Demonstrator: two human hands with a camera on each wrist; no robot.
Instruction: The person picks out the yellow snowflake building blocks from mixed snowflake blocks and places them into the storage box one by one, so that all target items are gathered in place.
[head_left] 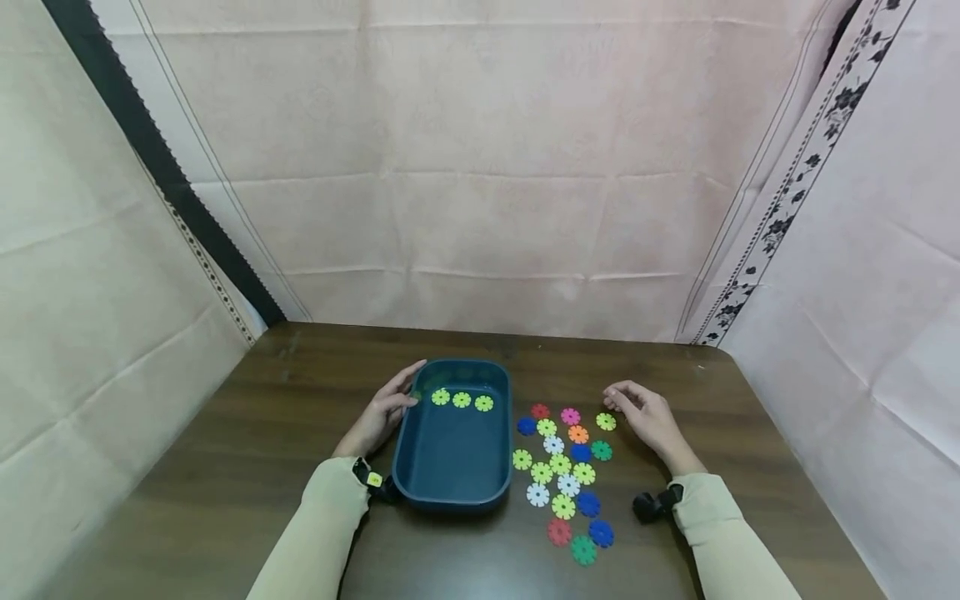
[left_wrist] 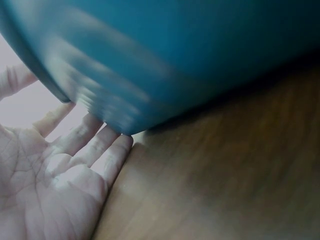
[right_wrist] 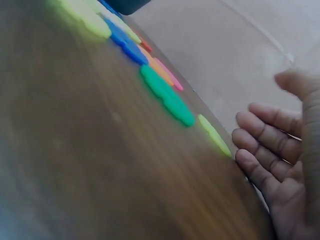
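Note:
A dark blue rectangular tray [head_left: 453,450] sits on the table, with three yellow-green flower-shaped discs [head_left: 462,400] in a row near its far end. My left hand [head_left: 382,410] holds the tray's left side, thumb at the rim; in the left wrist view the fingers [left_wrist: 95,142] lie against the outer wall. Right of the tray, several flower-shaped discs in blue, white, red, orange, pink and green [head_left: 602,450] lie scattered flat. My right hand [head_left: 645,414] is beside a lone yellow-green disc [head_left: 606,422], its fingers [right_wrist: 267,145] loosely curled with nothing between them.
The brown wooden table [head_left: 262,500] carries the tray and discs. Pale cloth [head_left: 487,167] hangs behind and on both sides. Black wrist cameras [head_left: 656,505] are strapped at both cuffs.

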